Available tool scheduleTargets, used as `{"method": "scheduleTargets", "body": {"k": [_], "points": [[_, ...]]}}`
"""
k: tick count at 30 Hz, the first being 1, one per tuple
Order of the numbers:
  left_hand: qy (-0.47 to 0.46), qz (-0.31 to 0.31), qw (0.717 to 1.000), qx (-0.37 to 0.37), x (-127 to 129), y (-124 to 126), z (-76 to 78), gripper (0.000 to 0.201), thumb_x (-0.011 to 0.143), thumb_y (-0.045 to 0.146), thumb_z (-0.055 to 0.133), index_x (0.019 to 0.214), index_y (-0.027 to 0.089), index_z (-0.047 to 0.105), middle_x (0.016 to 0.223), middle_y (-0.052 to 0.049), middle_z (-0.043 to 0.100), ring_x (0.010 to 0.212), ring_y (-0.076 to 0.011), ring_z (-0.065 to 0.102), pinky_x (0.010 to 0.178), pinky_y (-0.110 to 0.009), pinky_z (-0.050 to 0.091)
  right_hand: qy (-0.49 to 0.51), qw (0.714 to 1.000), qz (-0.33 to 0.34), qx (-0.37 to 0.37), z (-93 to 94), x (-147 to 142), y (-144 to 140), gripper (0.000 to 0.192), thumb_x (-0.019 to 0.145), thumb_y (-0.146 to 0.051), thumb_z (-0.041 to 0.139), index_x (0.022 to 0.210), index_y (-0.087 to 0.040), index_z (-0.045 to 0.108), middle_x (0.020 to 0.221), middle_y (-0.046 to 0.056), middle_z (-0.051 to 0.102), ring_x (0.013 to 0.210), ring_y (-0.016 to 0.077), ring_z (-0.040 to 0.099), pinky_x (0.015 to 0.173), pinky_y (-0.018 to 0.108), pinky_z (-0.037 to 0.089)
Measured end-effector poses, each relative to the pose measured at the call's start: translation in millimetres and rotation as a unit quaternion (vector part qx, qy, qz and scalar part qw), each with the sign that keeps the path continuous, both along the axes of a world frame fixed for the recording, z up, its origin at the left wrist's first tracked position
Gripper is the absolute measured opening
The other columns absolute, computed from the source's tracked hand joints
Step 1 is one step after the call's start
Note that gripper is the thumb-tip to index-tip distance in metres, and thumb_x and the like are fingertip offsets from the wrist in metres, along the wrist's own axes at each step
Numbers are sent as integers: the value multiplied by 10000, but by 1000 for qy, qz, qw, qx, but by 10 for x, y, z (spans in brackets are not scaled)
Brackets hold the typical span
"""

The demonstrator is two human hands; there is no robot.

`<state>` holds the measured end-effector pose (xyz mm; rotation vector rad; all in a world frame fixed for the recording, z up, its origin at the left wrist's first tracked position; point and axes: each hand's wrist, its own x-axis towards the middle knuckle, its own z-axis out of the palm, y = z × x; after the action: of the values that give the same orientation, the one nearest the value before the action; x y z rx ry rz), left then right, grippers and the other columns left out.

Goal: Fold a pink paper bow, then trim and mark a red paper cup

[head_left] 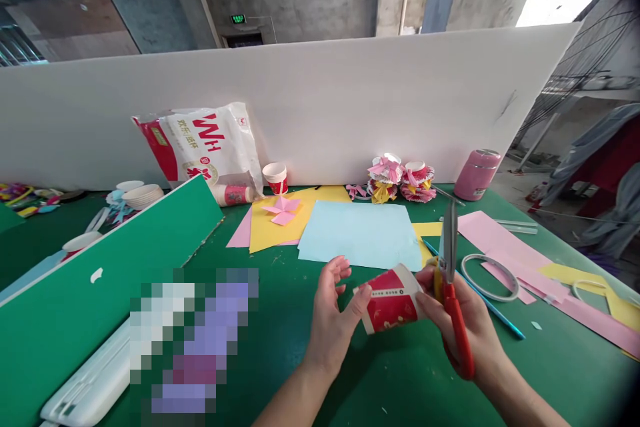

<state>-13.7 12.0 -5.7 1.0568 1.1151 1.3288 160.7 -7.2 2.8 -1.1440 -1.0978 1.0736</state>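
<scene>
A: What have the hands got?

B: The left hand [334,310] steadies a red-and-white paper cup [391,298] lying on its side between both hands, above the green bench [280,353]. The right hand [463,320] grips red-handled scissors [453,287], blades up and closed, while its fingers touch the cup's rim.

A: Much cut so far?

B: The cup looks whole. Finished paper flowers [400,180] stand beyond the hands, past a light blue paper sheet [363,233].

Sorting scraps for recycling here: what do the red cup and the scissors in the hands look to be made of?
Red cup: likely paper, matte printed wall with white rim. Scissors: grey, dully shiny blades, probably metal; glossy red handles look like plastic.
</scene>
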Motion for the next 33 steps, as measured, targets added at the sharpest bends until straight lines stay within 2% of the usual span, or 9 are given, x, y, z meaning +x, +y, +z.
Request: {"method": "scheduleTargets", "body": {"k": [2, 5, 7, 9, 16, 23, 33], "points": [[23, -77, 997, 3, -57, 15, 51, 488, 713, 358, 680, 1169, 237, 556, 1232, -132, 546, 1175, -287, 458, 943, -363, 335, 2, 997, 71, -17, 38, 43, -23, 190, 729, -360, 663, 835, -230, 574, 824, 25, 574, 724, 196, 527, 577, 267, 456], [-19, -220, 974, -46, -87, -6, 119, 512, 689, 345, 699, 1175, 248, 568, 1210, -130, 566, 1103, -302, 518, 906, -396, 368, 24, 983, 175, -46, 83, 44, -60, 174, 758, -348, 642, 848, -215, 573, 823, 31, 571, 708, 188, 522, 574, 272, 446], [-57, -297, 949, -86, -80, -35, 137, 492, 668, 328, 714, 1135, 233, 589, 1133, -129, 608, 1008, -300, 571, 839, -404, 414, 33, 975, 213, -61, 103, 15, -79, 176, 768, -340, 637, 861, -205, 574, 796, 25, 572, 674, 171, 516, 581, 273, 443], [-69, -334, 934, -108, -70, -57, 133, 439, 644, 306, 731, 1057, 212, 613, 1008, -111, 652, 905, -278, 605, 782, -389, 439, 31, 972, 223, -65, 111, -22, -87, 176, 776, -335, 633, 877, -202, 576, 786, 18, 577, 672, 163, 518, 598, 272, 447], [-38, -324, 936, -135, -72, -24, 79, 396, 615, 294, 763, 892, 191, 499, 848, -31, 632, 764, -191, 596, 693, -335, 460, -19, 988, 142, -50, 31, -78, -41, 255, 700, -258, 719, 900, -196, 574, 744, -4, 558, 699, 151, 533, 601, 231, 461], [-75, -301, 943, -123, -44, -27, 64, 363, 676, 307, 718, 836, 202, 409, 746, 23, 555, 653, -139, 567, 611, -280, 436, -23, 990, 137, -35, -13, -114, -33, 267, 726, -269, 705, 912, -198, 528, 753, -20, 545, 695, 128, 506, 614, 216, 451], [-90, -295, 945, -106, -26, -35, 32, 270, 730, 291, 671, 818, 200, 432, 720, 31, 542, 627, -127, 552, 582, -258, 415, 38, 988, 142, -43, -58, -152, -24, 268, 759, -336, 671, 912, -188, 507, 716, -25, 532, 633, 110, 478, 572, 223, 414]]}}
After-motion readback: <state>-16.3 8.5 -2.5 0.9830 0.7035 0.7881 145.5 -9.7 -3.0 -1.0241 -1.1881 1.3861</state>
